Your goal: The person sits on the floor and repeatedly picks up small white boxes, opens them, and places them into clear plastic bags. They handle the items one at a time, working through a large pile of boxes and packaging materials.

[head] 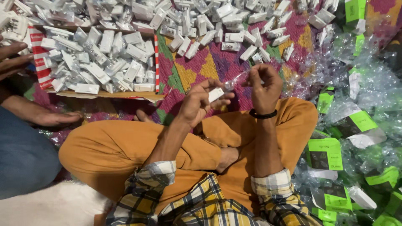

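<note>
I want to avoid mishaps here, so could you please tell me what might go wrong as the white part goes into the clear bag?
The left hand pinches the white part only by its fingers, so it might slip onto the lap. The clear bag in the right hand looks thin and could tear or miss the part. Loose bags crowd the right side.

Left hand (197,102) pinches a small white plastic piece (216,94), while the right hand (263,86) grips a clear plastic bag (237,80) just beside it, above crossed legs in orange trousers (125,150). A cardboard tray (100,94) heaped with white pieces sits to the left. Green-labelled packets (325,154) pile up on the right. Another person's hand (50,118) rests on the patterned mat (201,69).
</note>
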